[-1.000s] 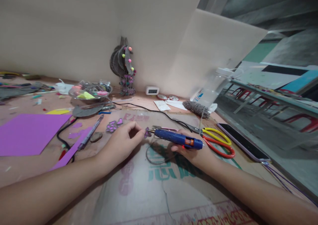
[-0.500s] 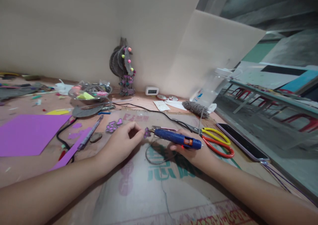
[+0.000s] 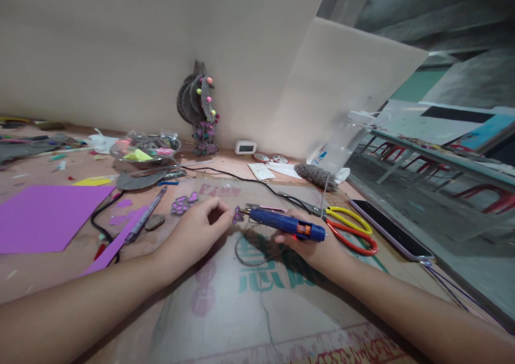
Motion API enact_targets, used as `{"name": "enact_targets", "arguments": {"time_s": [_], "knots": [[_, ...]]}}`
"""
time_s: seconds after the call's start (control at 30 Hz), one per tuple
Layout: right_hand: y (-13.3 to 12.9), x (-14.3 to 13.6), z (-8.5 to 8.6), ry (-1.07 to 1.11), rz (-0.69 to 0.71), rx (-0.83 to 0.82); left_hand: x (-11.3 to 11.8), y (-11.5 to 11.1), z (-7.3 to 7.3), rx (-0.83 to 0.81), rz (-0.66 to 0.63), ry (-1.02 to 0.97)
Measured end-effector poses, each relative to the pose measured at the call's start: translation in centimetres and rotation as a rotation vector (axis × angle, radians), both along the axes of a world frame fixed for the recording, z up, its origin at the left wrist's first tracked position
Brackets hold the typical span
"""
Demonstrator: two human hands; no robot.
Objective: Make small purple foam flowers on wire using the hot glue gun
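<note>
Fingertips of the left hand (image 3: 205, 222) are closed in a pinch on a small purple-and-grey felt piece (image 3: 237, 215), held above the printed board (image 3: 209, 321). The blue glue gun (image 3: 287, 223) is gripped in the right hand (image 3: 308, 240), fingers wrapped, nozzle at the piece. Scissors (image 3: 350, 227) are noted beside the right hand; purple cut-outs (image 3: 183, 205) are noted near the left.

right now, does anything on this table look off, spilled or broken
Nothing looks spilled or broken. It's a bit untidy: purple scraps lie loose near the pen, and the black cord runs right by the blades of the scissors, an awkward spot for it.
</note>
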State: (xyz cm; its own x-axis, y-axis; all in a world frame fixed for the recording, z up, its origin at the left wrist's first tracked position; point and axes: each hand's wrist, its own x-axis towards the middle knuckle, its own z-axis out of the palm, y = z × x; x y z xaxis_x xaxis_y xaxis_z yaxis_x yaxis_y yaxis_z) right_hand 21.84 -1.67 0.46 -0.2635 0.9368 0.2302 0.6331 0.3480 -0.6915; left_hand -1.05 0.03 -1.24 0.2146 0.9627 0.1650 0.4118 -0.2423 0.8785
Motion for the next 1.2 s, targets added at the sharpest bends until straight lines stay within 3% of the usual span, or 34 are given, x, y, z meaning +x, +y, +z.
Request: {"name": "enact_targets", "arguments": {"time_s": [0.9,1.2], "knots": [[-0.01,0.29,-0.11,-0.053,-0.008,0.002,0.07,-0.09,0.12,-0.041,-0.009,-0.009],[-0.17,0.49,-0.22,-0.046,0.061,0.000,0.04,0.05,0.06,-0.045,-0.005,-0.008]]}}
